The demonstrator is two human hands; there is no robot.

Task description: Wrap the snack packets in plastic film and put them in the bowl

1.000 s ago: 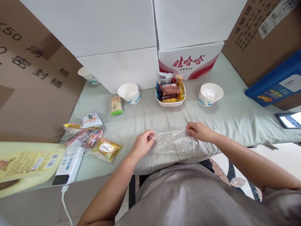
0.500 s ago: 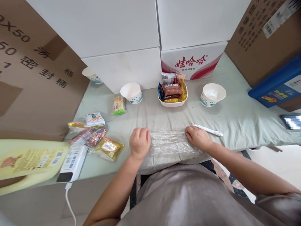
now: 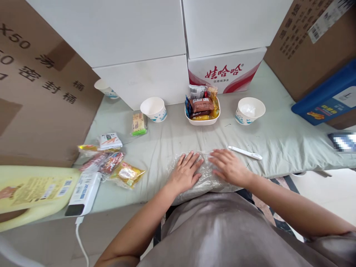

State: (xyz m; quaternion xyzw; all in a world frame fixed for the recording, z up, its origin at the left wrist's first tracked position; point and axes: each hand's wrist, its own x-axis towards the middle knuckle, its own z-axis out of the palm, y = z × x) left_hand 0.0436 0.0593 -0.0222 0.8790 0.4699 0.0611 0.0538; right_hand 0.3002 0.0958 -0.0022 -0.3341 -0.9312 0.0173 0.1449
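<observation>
A crumpled sheet of clear plastic film (image 3: 205,171) lies flat on the cloth-covered surface close to my body. My left hand (image 3: 185,171) rests palm down on its left part, fingers spread. On its right part lies my right hand (image 3: 228,167), also palm down with fingers stretched out. Just beyond the right hand is a white utility knife (image 3: 245,152), not touched. Farther back stands a white tub (image 3: 203,122) filled with packaged snacks (image 3: 202,105).
Paper bowls stand left (image 3: 154,109) and right (image 3: 249,110) of the tub; the right one holds something clear. Snack packets (image 3: 129,174), a white power bank (image 3: 85,193) with a cable and a yellow jug (image 3: 33,193) are at left. Boxes (image 3: 141,81) wall the back.
Both hands have gone from closed on the film's ends to open and flat on it. The left hand has moved right, toward the other hand.
</observation>
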